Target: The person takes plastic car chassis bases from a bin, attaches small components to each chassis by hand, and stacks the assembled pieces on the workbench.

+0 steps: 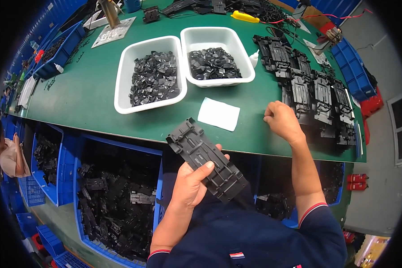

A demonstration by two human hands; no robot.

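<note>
My left hand (190,185) grips a long black moulded plastic part (205,156), thumb on top and fingers beneath, tilted in front of the table's near edge. The part has raised ribs and small tabs at its far end. My right hand (283,120) is over the table's near right side, its fingers curled together; whatever they hold, if anything, is hidden. Just right of it lie rows of similar black plastic parts (301,94). A white folded sheet (219,114) lies on the green table (250,138) between my hands.
Two white tubs (183,91) of small black pieces stand behind the sheet, with a white squeeze bottle (254,58) by the right one. Below the table's edge, a blue crate (78,214) holds many black parts. Another person (13,156) is at the far left.
</note>
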